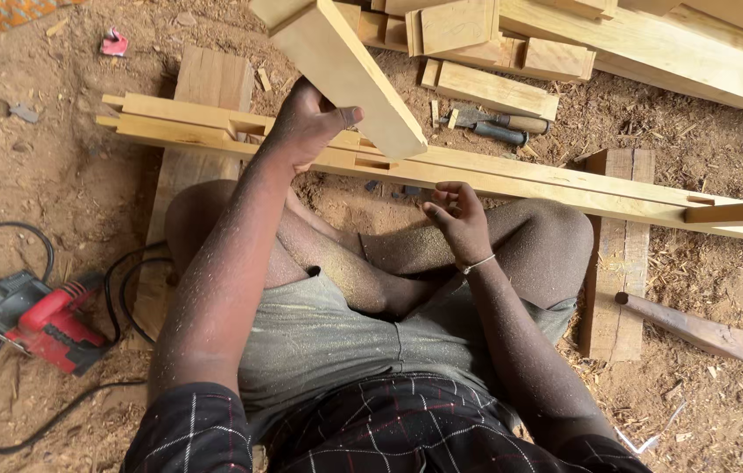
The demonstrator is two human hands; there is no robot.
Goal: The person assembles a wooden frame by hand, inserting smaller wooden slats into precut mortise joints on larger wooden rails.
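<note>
My left hand [306,123] grips a short pale wooden block [345,70] and holds it up, tilted, above a long grooved wooden rail [512,175] that runs across two plank supports. My right hand [457,217] hovers just below the rail over my right knee, fingers loosely curled and holding nothing. I sit on the ground with crossed legs dusted in sawdust.
A red jigsaw [38,322] with a black cord lies on the dirt at the left. Two chisels [498,125] rest behind the rail near several stacked wood offcuts [490,86]. A hammer handle [687,326] lies at the right beside a plank support [619,263].
</note>
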